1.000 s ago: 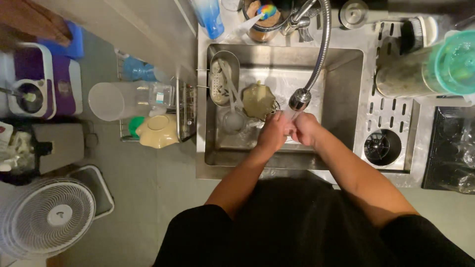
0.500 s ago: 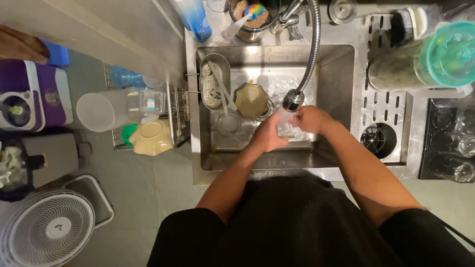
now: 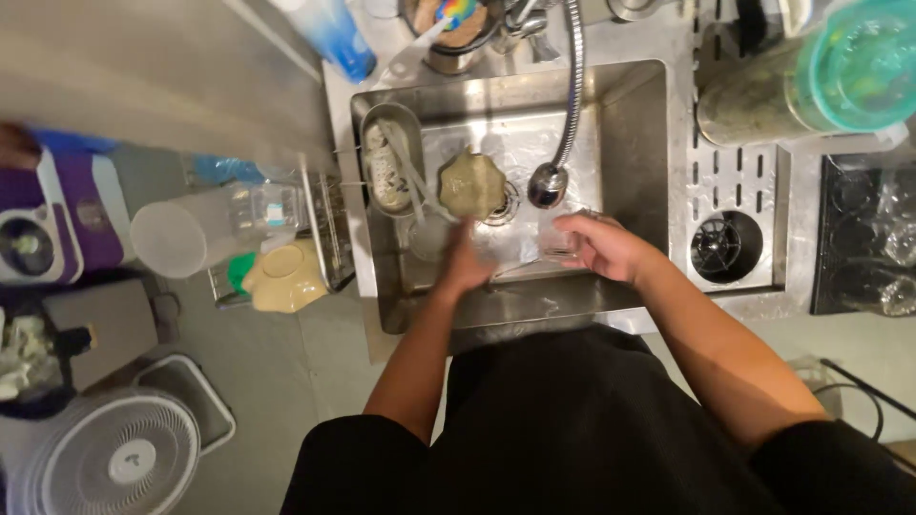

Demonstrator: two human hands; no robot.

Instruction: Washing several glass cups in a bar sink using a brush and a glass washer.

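Observation:
I look down into a steel sink [image 3: 630,105]. My right hand [image 3: 601,246] grips a clear glass [image 3: 558,240] just below the head of the hanging spray tap [image 3: 549,184]. My left hand [image 3: 465,262] is blurred, fingers stretched toward another clear glass [image 3: 427,236] standing in the sink; whether it touches that glass I cannot tell. A crumpled yellowish sponge or cloth [image 3: 470,184] lies over the drain. A small oval metal tray [image 3: 389,162] with utensils rests at the sink's left side.
Right of the sink are a slotted drainboard with a round black rinser [image 3: 727,246], a big jar with a teal lid [image 3: 840,67] and a black rack of glasses [image 3: 873,234]. Left: a wire rack [image 3: 320,224], a clear pitcher [image 3: 186,234], a cream lid [image 3: 284,277], a white fan [image 3: 114,463].
My hands were together under the tap on one glass. Now they are apart: the right keeps the glass, the left has swung left toward the other glass. The view has shifted left.

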